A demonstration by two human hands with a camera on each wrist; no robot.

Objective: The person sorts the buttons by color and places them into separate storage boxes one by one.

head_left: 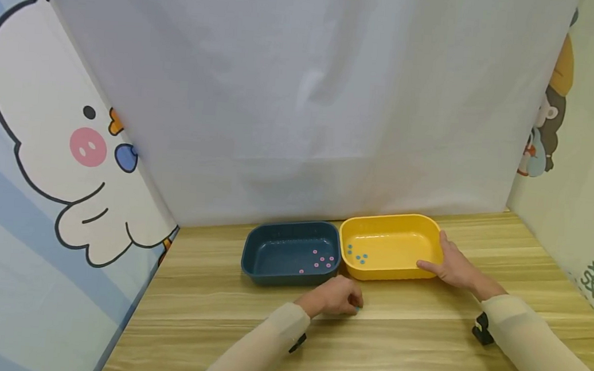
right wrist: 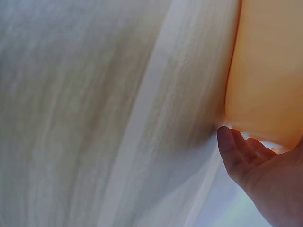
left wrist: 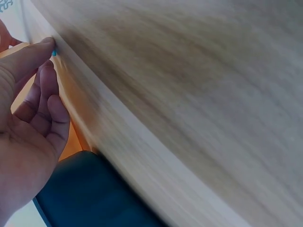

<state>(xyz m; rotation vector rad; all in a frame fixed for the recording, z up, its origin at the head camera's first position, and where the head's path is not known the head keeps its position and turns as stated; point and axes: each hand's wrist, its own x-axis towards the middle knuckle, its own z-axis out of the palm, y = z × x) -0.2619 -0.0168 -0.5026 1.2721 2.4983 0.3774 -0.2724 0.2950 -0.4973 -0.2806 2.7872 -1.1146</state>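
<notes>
Just in front of the two basins, my left hand (head_left: 338, 296) pinches a small blue bead (left wrist: 54, 53) between thumb and fingertip. The other fingers curl in toward the palm. My right hand (head_left: 454, 266) grips the right end of the yellow basin (head_left: 389, 274), thumb at the near rim and fingers along the end wall. Several blue beads (head_left: 358, 257) lie on the left part of that basin's floor. Beside it, the dark blue basin (head_left: 270, 278) has several pink beads (head_left: 322, 259) at its right side.
Both basins stand side by side on a wood-grain table (head_left: 205, 311). A white cloth (head_left: 303, 94) hangs behind them. Printed panels with cartoon figures (head_left: 48, 122) flank the table on both sides.
</notes>
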